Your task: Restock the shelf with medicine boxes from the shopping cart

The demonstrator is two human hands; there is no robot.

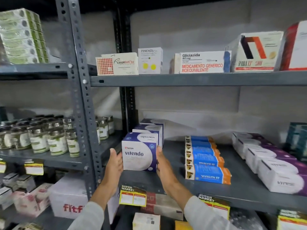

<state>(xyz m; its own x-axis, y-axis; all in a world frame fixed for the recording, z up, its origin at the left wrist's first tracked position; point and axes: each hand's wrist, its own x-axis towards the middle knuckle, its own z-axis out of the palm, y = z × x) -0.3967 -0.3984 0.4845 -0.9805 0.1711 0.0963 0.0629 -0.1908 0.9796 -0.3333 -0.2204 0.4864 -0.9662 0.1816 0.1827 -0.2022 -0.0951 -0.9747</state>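
Observation:
A white and purple "vitendo" medicine box stands upright at the left end of the grey middle shelf. My left hand presses flat against its left side and my right hand against its right side, so the box is gripped between both palms. Directly behind it stand two more of the same boxes in a row running to the back wall. The shopping cart is out of view.
A row of blue and orange Vivalyn boxes lies right of the vitendo row, then white and purple boxes. The upper shelf carries assorted boxes. A perforated steel upright stands left; small bottles fill the neighbouring shelf.

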